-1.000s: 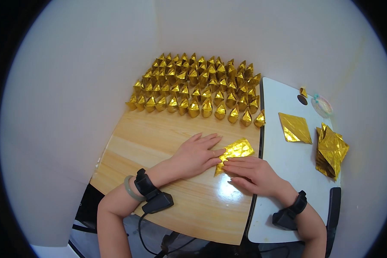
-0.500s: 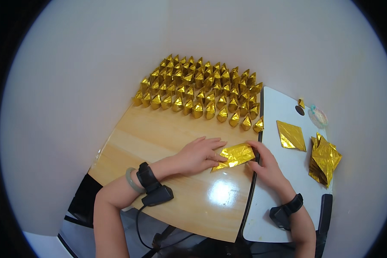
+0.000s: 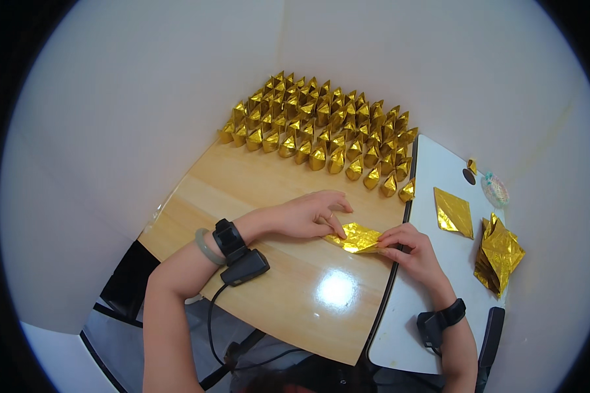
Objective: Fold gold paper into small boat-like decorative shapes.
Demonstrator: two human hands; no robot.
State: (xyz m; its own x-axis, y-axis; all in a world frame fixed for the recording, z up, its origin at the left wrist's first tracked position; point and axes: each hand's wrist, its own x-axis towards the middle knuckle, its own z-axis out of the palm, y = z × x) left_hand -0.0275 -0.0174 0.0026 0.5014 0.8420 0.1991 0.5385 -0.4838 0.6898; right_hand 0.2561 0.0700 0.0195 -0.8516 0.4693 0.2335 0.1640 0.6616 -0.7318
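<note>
A partly folded sheet of gold foil paper lies on the wooden table. My left hand pinches its left end with thumb and forefinger. My right hand grips its right end, at the seam where the wooden table meets a white table. Both wrists carry black strapped devices, and the left one also wears a pale bangle.
Several rows of folded gold paper ingots stand at the far side of the wooden table. On the white table lie a flat gold sheet, a stack of gold sheets, a small round clear object and a single gold piece.
The gold sheet went from lying flat under my palms to a narrower folded shape held at both ends. My right hand moved to its right end.
</note>
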